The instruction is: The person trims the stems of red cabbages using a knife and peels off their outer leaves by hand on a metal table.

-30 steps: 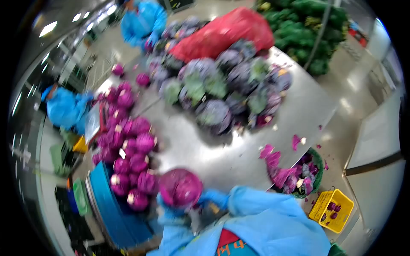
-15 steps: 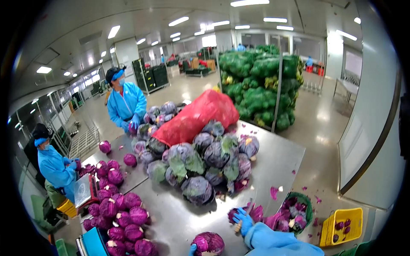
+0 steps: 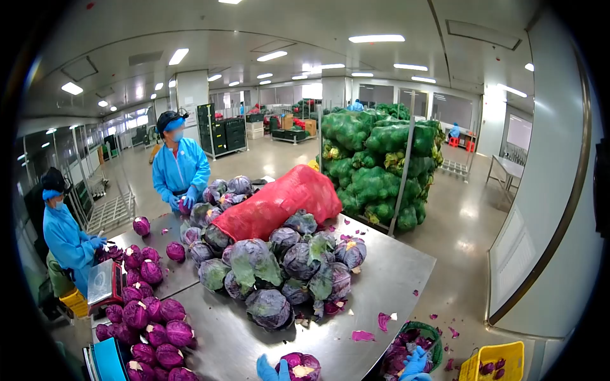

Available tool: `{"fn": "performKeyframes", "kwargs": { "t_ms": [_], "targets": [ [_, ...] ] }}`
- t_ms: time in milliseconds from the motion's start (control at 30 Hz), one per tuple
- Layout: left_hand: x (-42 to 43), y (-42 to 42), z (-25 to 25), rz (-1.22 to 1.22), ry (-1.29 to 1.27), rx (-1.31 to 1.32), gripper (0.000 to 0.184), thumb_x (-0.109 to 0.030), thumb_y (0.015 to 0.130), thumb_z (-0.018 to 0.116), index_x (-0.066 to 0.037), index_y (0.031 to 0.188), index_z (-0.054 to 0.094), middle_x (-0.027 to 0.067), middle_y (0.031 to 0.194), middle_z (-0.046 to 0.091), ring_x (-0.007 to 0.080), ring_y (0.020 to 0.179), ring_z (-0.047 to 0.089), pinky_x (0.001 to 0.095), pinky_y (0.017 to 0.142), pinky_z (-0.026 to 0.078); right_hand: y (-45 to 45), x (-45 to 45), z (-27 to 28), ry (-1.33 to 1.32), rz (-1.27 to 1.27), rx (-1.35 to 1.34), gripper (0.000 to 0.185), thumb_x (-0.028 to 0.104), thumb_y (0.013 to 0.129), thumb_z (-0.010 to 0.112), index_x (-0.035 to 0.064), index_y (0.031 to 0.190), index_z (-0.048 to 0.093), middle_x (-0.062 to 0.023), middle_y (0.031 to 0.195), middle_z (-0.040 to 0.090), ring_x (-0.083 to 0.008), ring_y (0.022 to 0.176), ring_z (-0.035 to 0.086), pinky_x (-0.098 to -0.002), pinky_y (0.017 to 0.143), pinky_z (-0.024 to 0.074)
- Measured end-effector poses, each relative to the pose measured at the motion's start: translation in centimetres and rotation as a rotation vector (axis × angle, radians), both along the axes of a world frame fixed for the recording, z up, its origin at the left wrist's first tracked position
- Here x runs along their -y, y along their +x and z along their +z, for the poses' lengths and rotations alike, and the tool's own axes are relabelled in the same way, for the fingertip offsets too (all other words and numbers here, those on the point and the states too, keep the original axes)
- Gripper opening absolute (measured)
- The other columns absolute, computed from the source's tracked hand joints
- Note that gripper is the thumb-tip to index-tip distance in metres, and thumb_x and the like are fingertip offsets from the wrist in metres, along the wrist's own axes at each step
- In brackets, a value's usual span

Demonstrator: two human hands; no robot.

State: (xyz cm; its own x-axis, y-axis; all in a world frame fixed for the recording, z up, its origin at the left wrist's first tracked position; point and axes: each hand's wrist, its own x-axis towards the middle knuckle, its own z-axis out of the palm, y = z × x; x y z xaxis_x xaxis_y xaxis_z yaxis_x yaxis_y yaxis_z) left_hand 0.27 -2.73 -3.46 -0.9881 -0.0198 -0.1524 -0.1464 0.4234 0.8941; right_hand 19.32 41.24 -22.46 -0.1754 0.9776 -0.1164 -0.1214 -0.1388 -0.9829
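A trimmed red cabbage [image 3: 304, 368] with a pale cut base sits at the near edge of the metal table [image 3: 254, 340]. My left hand [image 3: 272, 369], in a blue glove, holds it from the left side. Out to the right, my gloved right hand [image 3: 416, 364] is closed around a knife, whose handle is mostly hidden by the fingers. That hand is over a green-rimmed basket [image 3: 437, 355] filled with purple leaves. Loose leaf scraps [image 3: 363, 336] lie on the table between the hands and the cabbage pile.
Untrimmed cabbages [image 3: 270, 309] and a red mesh sack [image 3: 279, 202] cover the table's middle. Peeled cabbages [image 3: 180, 332] are heaped at left beside a scale [image 3: 105, 282]. Two co-workers [image 3: 181, 166] stand at the left. A yellow crate [image 3: 492, 363] is on the floor at right.
My right hand has moved right and down, from the table edge to over the basket; the purple leaves near it have left the table. The view has shifted.
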Motion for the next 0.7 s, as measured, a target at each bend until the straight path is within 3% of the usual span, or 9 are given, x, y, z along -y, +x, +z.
{"fn": "performKeyframes", "kwargs": {
  "t_ms": [33,100,233,267,367,467,533,633,700],
  "targets": [
    [-0.6,0.1,1.7,-0.063,0.082,-0.238,0.067,-0.047,0.09,0.058,-0.006,0.141,0.041,0.0219,0.146,0.036,0.0387,0.13,0.038,0.0437,0.109,0.032,-1.4,2.8,5.0,0.046,0.024,0.029,0.03,0.012,0.093,0.056,0.0142,0.122,0.055,-0.0023,0.096,0.061,-0.0133,0.06,0.054,-0.0263,0.047,0.0454],
    [-1.1,0.2,4.0,-0.43,-0.292,-0.564,0.063,-0.04,0.083,0.068,-0.006,0.132,0.048,0.0232,0.129,0.051,0.0432,0.119,0.047,0.0471,0.104,0.038,-4.3,8.7,15.0,-0.084,0.248,-0.134,0.029,0.01,0.091,0.056,0.0104,0.12,0.057,-0.0033,0.092,0.062,-0.0112,0.055,0.053,-0.0231,0.044,0.0438],
    [-2.2,0.0,6.6,-0.539,-0.301,-0.52,0.077,-0.043,0.061,0.081,-0.005,0.122,0.052,0.0225,0.115,0.055,0.0426,0.107,0.052,0.0489,0.094,0.043,-8.6,12.7,14.3,-0.133,0.668,-0.03,0.029,0.015,0.096,0.053,0.0085,0.123,0.057,-0.0051,0.087,0.065,-0.0134,0.056,0.058,-0.0279,0.048,0.0496],
    [-2.2,-0.4,6.1,-0.547,-0.287,-0.471,0.08,-0.044,0.057,0.083,-0.005,0.121,0.053,0.0227,0.112,0.055,0.0425,0.104,0.053,0.0492,0.092,0.044,-9.5,14.1,13.8,-0.256,0.726,-0.037,0.014,0.021,0.095,0.061,0.0185,0.109,0.062,0.0058,0.065,0.052,-0.006,0.049,0.047,-0.0212,0.042,0.0387],
    [-2.7,-0.9,5.3,-0.532,-0.374,-0.513,0.079,-0.04,0.054,0.083,-0.006,0.119,0.053,0.0233,0.11,0.054,0.0423,0.1,0.054,0.0495,0.087,0.047,-10.9,17.1,16.8,-0.423,1.04,0.028,0.034,0.02,0.097,0.05,0.0154,0.13,0.056,-0.0003,0.087,0.063,-0.0092,0.056,0.052,-0.0249,0.045,0.0448],
    [-3.7,0.5,5.9,-0.402,-0.468,-0.456,0.079,-0.042,0.054,0.082,-0.007,0.119,0.053,0.0224,0.111,0.054,0.0416,0.101,0.054,0.0491,0.086,0.047,-12.2,17.9,13.9,-0.358,1.196,0.235,0.033,0.027,0.098,0.051,0.0156,0.128,0.058,0.0001,0.077,0.061,-0.0106,0.054,0.052,-0.0262,0.046,0.0448],
    [-3.9,1.0,4.8,-0.299,-0.502,-0.46,0.079,-0.043,0.056,0.082,-0.007,0.12,0.053,0.0227,0.11,0.054,0.0418,0.101,0.054,0.0494,0.088,0.046,-12.8,17.8,13.9,-0.379,1.171,0.26,0.028,0.024,0.097,0.054,0.0113,0.121,0.059,-0.0032,0.082,0.063,-0.0125,0.06,0.055,-0.0283,0.05,0.0477],
    [-4.5,2.0,6.5,-0.279,-0.577,-0.119,0.106,-0.062,0.06,0.077,-0.007,0.14,0.036,0.0232,0.138,0.04,0.0414,0.129,0.038,0.0528,0.107,0.033,-12.7,17.5,13.9,-0.372,1.158,0.263,0.029,0.028,0.097,0.054,0.0072,0.117,0.06,-0.0058,0.085,0.065,-0.0123,0.055,0.056,-0.0277,0.047,0.0482],
    [-4.8,2.7,6.1,-0.146,-0.468,-0.15,0.108,-0.058,0.052,0.084,-0.005,0.134,0.038,0.0261,0.132,0.039,0.0435,0.123,0.04,0.051,0.103,0.036,-12.6,17.6,14.5,-0.34,1.165,0.297,0.027,0.025,0.097,0.054,0.0076,0.117,0.059,-0.0058,0.086,0.065,-0.0124,0.056,0.057,-0.0279,0.048,0.0493]
  ]
}}
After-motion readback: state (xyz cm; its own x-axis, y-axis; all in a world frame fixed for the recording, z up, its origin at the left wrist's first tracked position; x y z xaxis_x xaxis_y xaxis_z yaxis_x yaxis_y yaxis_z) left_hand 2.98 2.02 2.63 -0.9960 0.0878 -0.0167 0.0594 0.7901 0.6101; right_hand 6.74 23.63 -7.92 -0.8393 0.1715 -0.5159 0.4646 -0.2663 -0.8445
